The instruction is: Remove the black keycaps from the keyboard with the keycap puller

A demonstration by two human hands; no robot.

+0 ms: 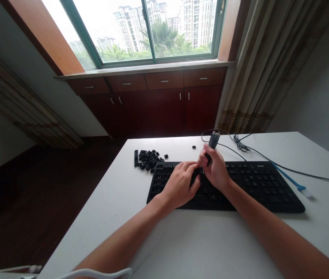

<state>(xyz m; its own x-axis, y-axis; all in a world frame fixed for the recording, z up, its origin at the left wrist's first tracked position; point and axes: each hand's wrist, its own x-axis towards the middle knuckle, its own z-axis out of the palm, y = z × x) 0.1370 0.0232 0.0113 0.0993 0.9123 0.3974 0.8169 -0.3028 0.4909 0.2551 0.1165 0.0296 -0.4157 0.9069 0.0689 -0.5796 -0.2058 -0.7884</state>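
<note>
1. One white table (182, 248) carries all items.
2. Black keyboard (257, 186) lies across it, cable (298, 170) trailing right; some keys appear absent on its left portion.
3. Removed keycaps (149, 159) sit piled just beyond the keyboard's left end; one stray keycap (194, 147) lies apart.
4. Left hand (180, 186) rests fingers-down on the keys, curled narrow; any hold cannot be told.
5. Right hand (218, 170) grips a small dark tool (213, 141) upright over the key row.
6. Judgement: steadying the board and keeping the tool vertical should suit clean work.
</note>
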